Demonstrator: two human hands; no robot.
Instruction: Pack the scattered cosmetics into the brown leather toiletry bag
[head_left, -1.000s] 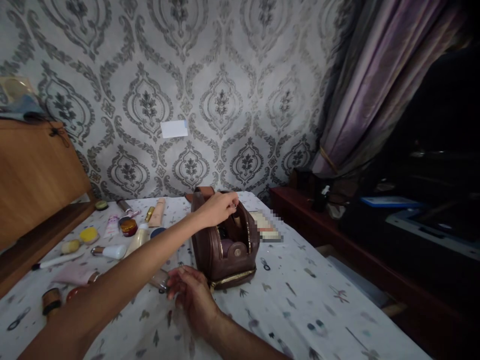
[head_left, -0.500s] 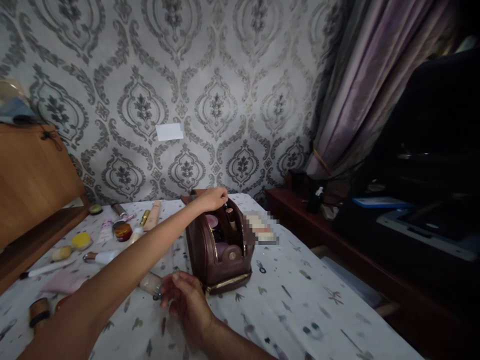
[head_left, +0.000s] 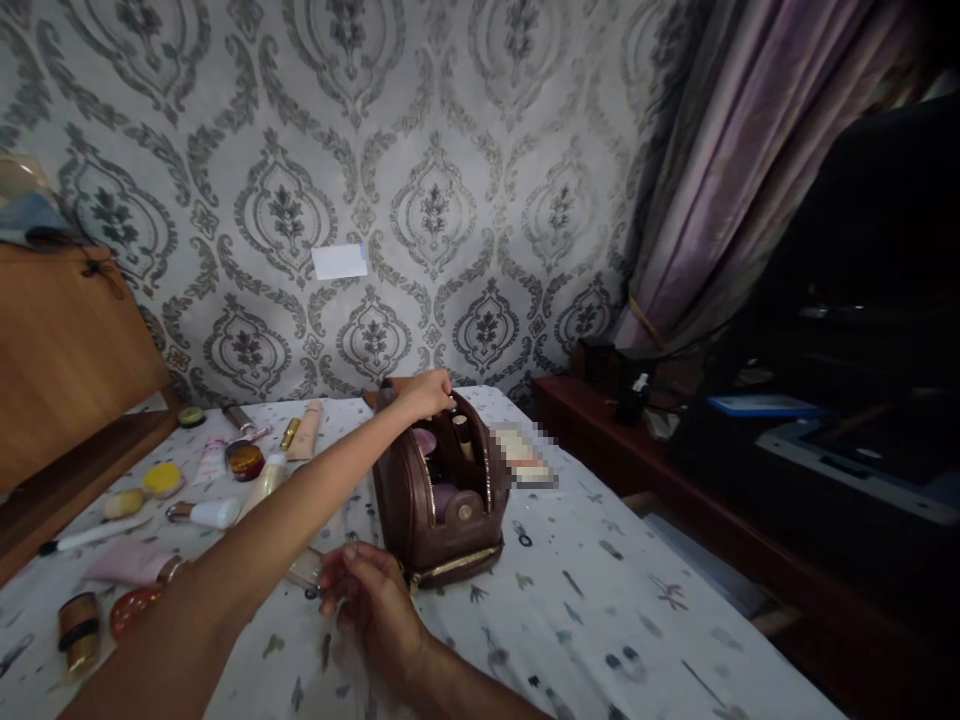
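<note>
A brown leather makeup bag (head_left: pixel 451 540) stands unzipped on the cloth, its gold zips showing. My left hand (head_left: pixel 429 395) reaches across to the top of its opening, fingers closed in a pinch; a small dark bit shows below them, too little to name. Inside the bag are a dark tube with a gold part (head_left: pixel 462 430) and a pink round item (head_left: pixel 425 441). My right hand (head_left: pixel 375 605) rests palm up in front of the bag, fingers loosely curled and apart. Its fingertips are beside a clear bottle (head_left: pixel 304 570), partly hidden by my left forearm; contact is unclear.
Cosmetics spread over the left side: a white-handled brush (head_left: pixel 214 513), a red jar (head_left: pixel 245 462), a peach tube (head_left: pixel 305 430), a yellow round item (head_left: pixel 163 480) and a brown-gold bottle (head_left: pixel 79 632). A blurred item (head_left: pixel 523 455) lies right of the bag. A dark red shelf (head_left: pixel 570 400) stands beyond.
My left forearm has shifted slightly, uncovering more of the red item and the cosmetics near it. The left hand is still at the bag's opening; the right has hardly moved.
</note>
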